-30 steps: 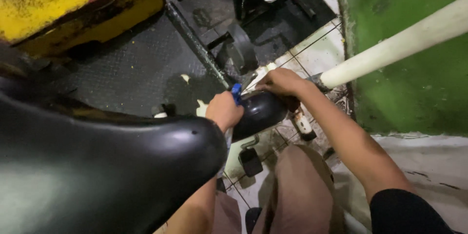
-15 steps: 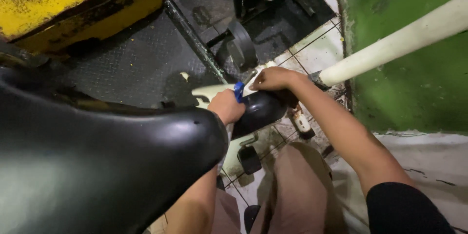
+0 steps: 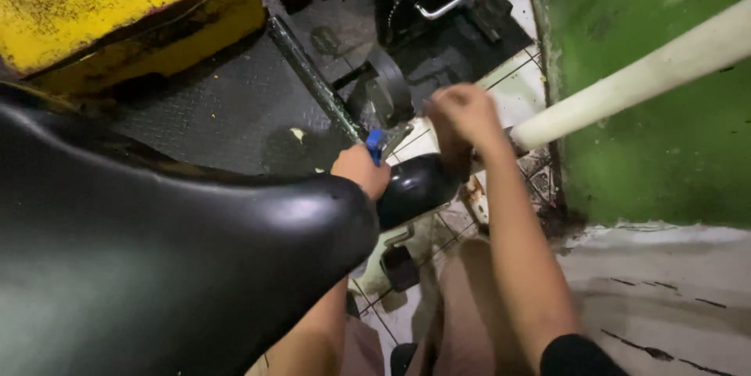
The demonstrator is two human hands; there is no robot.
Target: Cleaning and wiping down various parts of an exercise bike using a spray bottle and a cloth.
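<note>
1. Head view looked down past a large glossy black moulded cover (image 3: 156, 266) that filled the lower left of the scene.
2. The left hand (image 3: 361, 170) was closed around a small blue-handled tool (image 3: 376, 143), whose blue end stuck up above the knuckles.
3. That hand rested at the edge of the big cover, touching a smaller rounded black part (image 3: 415, 188) just to its right.
4. The right hand (image 3: 463, 116) was blurred; its fingers looked curled together above the rounded black part, but I could not tell whether they gripped anything.
5. The right hand sat just beside the end of a cream-coloured pipe (image 3: 649, 75) that ran up to the right across a green wall (image 3: 665, 157).
6. Beyond the hands lay a dark chequered metal plate (image 3: 227, 110) and a yellow block (image 3: 117, 16) at upper left.
7. A black machine part with a chrome handle (image 3: 446, 7) stood at the top centre.
8. White floor tiles (image 3: 516, 98) showed beneath the hands, and the person's knees in brownish cloth sat at the bottom.
</note>
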